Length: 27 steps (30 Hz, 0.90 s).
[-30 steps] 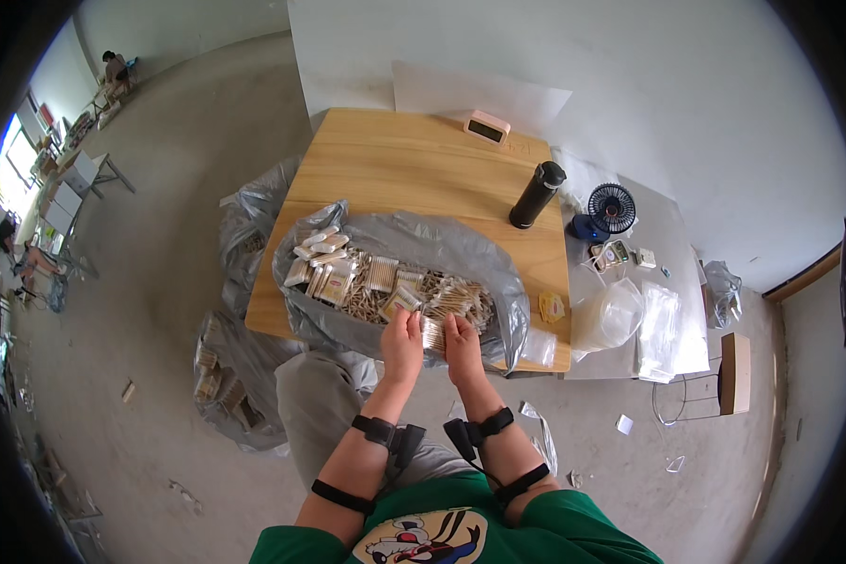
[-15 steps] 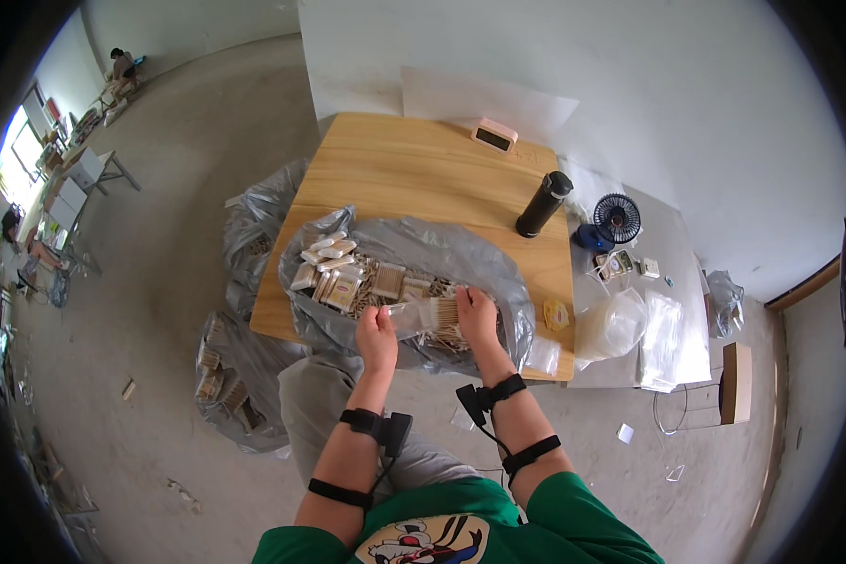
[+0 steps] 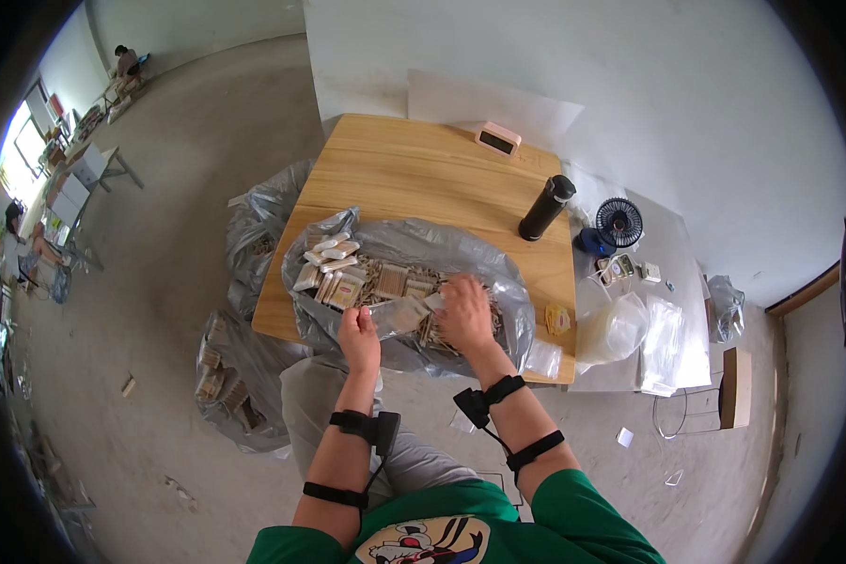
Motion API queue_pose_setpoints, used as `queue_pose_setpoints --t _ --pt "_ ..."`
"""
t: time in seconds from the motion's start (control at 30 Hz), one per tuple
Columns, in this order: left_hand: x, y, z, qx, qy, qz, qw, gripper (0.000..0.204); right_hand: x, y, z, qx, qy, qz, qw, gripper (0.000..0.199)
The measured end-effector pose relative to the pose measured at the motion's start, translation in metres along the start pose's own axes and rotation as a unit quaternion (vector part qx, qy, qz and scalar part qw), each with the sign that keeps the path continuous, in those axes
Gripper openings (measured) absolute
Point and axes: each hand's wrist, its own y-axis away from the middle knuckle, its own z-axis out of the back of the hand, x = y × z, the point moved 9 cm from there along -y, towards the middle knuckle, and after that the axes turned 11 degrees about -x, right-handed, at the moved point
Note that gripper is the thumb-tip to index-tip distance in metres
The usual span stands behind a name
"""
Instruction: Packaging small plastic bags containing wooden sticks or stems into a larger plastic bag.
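Note:
My left hand [image 3: 358,334] is closed on the near left end of a clear plastic bag [image 3: 394,317], which holds pale material toward its right end. Beside the bag's right end is my right hand [image 3: 466,315], back upward, its fingers loosely spread over the loose sticks; the fingertips are partly hidden. Below both hands lies a heap of thin wooden sticks, seemingly cotton swabs [image 3: 392,279], in an opened grey plastic sack [image 3: 442,236]. Filled small packs [image 3: 335,251] are stacked at the sack's left end.
The sack rests on a wooden table [image 3: 404,169] with a black bottle [image 3: 546,208] and a pink clock [image 3: 497,139]. A side table [image 3: 677,254] at right bears a small fan [image 3: 618,223] and clear bags [image 3: 661,344]. More filled sacks [image 3: 240,395] stand at left.
My right hand has released the bundle of sticks at the bag's end and its fingers have spread upward. My left hand has shifted slightly left, tilting the bag.

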Motion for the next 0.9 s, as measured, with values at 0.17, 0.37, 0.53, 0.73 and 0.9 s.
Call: queue_pose_setpoints --t 0.17,0.37,0.53,0.73,0.9 --pt "-0.016 0.011 0.004 0.025 -0.007 -0.040 0.999 0.027 -0.015 0.017 -0.018 -0.032 -0.036 -0.020 0.999 0.024" --pt "-0.009 0.018 0.009 0.014 0.025 0.006 1.000 0.028 -0.048 0.026 0.000 -0.104 -0.413 -0.320 0.846 0.015" --pt "-0.011 0.021 0.012 0.043 0.038 -0.003 0.998 0.024 -0.083 0.065 0.060 -0.193 -0.546 -0.443 0.684 0.011" --pt "-0.013 0.041 0.000 0.060 0.090 0.038 0.993 0.025 -0.219 0.124 0.097 -0.208 -0.101 -0.455 0.860 0.017" --pt "0.000 0.060 -0.012 0.136 0.051 0.053 0.988 0.022 -0.258 0.120 0.084 -0.106 0.107 -0.385 0.910 0.022"
